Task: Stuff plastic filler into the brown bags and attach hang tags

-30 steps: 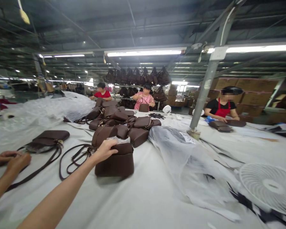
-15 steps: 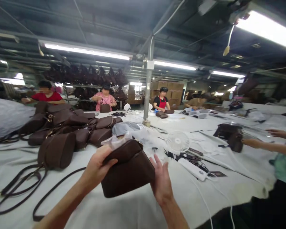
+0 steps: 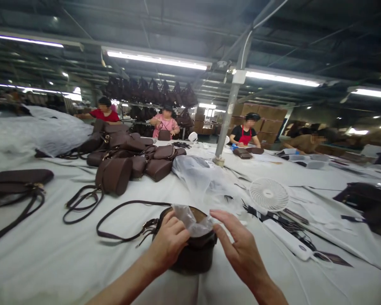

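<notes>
A small brown handbag (image 3: 194, 256) stands upright on the white table (image 3: 51, 262) just in front of me, mouth up, with clear plastic stuffing (image 3: 190, 220) poking out of it. My left hand (image 3: 168, 245) grips the bag's near rim and the edge of the plastic. My right hand (image 3: 239, 250) hovers at the bag's right side, fingers spread, holding nothing. The bag's long brown strap (image 3: 114, 212) loops out to the left on the table.
A pile of brown handbags (image 3: 127, 154) lies further back, one more bag (image 3: 15, 182) at the far left. A white desk fan (image 3: 269, 194) and a white power strip (image 3: 288, 241) lie to the right. A grey post (image 3: 231, 106) rises from the table. Several people work at the far side.
The bag, held tilted in the air between both hands half a second ago, now stands on the table. My right hand came off its side. The view swung back leftward.
</notes>
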A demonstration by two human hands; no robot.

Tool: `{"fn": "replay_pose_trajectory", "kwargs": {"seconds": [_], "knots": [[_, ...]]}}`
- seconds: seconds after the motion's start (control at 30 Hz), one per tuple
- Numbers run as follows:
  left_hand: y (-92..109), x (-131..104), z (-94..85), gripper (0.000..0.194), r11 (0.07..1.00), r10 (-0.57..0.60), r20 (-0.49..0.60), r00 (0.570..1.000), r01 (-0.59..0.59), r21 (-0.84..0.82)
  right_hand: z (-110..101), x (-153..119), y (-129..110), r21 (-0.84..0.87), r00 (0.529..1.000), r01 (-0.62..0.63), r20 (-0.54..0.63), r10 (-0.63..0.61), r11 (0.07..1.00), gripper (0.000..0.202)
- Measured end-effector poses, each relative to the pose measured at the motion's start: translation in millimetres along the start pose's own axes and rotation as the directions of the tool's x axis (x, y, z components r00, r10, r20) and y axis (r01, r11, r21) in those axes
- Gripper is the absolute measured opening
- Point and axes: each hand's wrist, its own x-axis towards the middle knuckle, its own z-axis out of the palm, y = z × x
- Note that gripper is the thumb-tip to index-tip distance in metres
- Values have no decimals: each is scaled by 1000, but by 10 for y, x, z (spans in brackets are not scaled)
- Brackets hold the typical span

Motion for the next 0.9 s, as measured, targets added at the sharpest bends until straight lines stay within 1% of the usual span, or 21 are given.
{"fn": "replay_pose_trajectory", "kwargs": {"seconds": [0.03, 0.07, 0.1, 0.17, 0.2, 0.23, 0.27, 0.3, 0.33, 0.37, 0.43, 0.47, 0.5, 0.53, 0.6, 0.63, 0.7, 0.77, 0.8, 0.83, 0.9], "knots": [[-1, -9, -18, 9, 1000, 0, 2, 1000, 0, -5, 55, 72, -115, -70, 994, 88, 71, -83, 994, 30], [-9, -22, -43, 8, 1000, 3, 1, 1000, -3, -11, 119, 135, -205, -145, 981, 141, 152, -119, 979, 31], [-29, -44, -74, 9, 1000, 3, -5, 1000, -3, -17, 183, 191, -268, -225, 967, 160, 232, -106, 961, 31], [-113, -127, -143, 21, 999, -29, -36, 999, 28, -30, 287, 291, -319, -385, 937, 132, 348, 12, 914, 29], [-178, -189, -173, 28, 996, -79, -62, 995, 77, -44, 320, 340, -316, -451, 919, 107, 384, 84, 886, 28], [-255, -259, -196, 36, 986, -155, -88, 984, 149, -75, 342, 390, -301, -497, 899, 93, 414, 142, 863, 27], [-337, -335, -209, 43, 963, -248, -102, 963, 234, -132, 356, 441, -279, -514, 878, 97, 448, 170, 852, 26], [-419, -410, -211, 49, 923, -344, -91, 935, 318, -216, 367, 492, -255, -498, 854, 122, 494, 165, 858, 28], [-493, -478, -204, 55, 863, -428, -53, 902, 390, -320, 378, 543, -231, -455, 826, 161, 548, 133, 876, 31], [-555, -535, -189, 58, 787, -487, 8, 873, 443, -429, 393, 589, -208, -393, 795, 204, 601, 83, 897, 34], [-630, -600, -149, 58, 627, -521, 147, 841, 494, -602, 438, 664, -163, -278, 745, 268, 667, -15, 922, 38], [-645, -609, -132, 56, 565, -518, 198, 832, 506, -651, 466, 690, -139, -257, 742, 274, 669, -34, 927, 38], [-648, -605, -119, 56, 524, -511, 232, 827, 514, -679, 495, 707, -113, -272, 758, 261, 652, -22, 926, 37], [-645, -593, -113, 58, 504, -501, 256, 827, 519, -691, 521, 716, -85, -312, 784, 235, 621, 10, 920, 35], [-637, -561, -112, 63, 502, -487, 276, 828, 525, -687, 561, 715, -30, -415, 826, 177, 556, 95, 892, 29], [-639, -551, -116, 64, 508, -482, 282, 830, 526, -682, 571, 709, -7, -448, 831, 162, 542, 123, 879, 26], [-656, -552, -125, 61, 513, -461, 306, 833, 531, -674, 570, 693, 19, -428, 812, 178, 573, 113, 886, 22], [-667, -576, -146, 58, 538, -440, 317, 840, 530, -656, 544, 679, 9, -337, 780, 213, 623, 48, 917, 20], [-658, -586, -167, 60, 579, -432, 299, 851, 516, -631, 524, 673, -9, -305, 772, 222, 635, 24, 926, 20], [-632, -589, -196, 64, 645, -425, 254, 869, 488, -588, 503, 669, -32, -295, 771, 226, 637, 14, 928, 21], [-519, -556, -277, 66, 817, -369, 86, 926, 367, -446, 459, 664, -82, -321, 788, 228, 616, 20, 919, 23]]}}
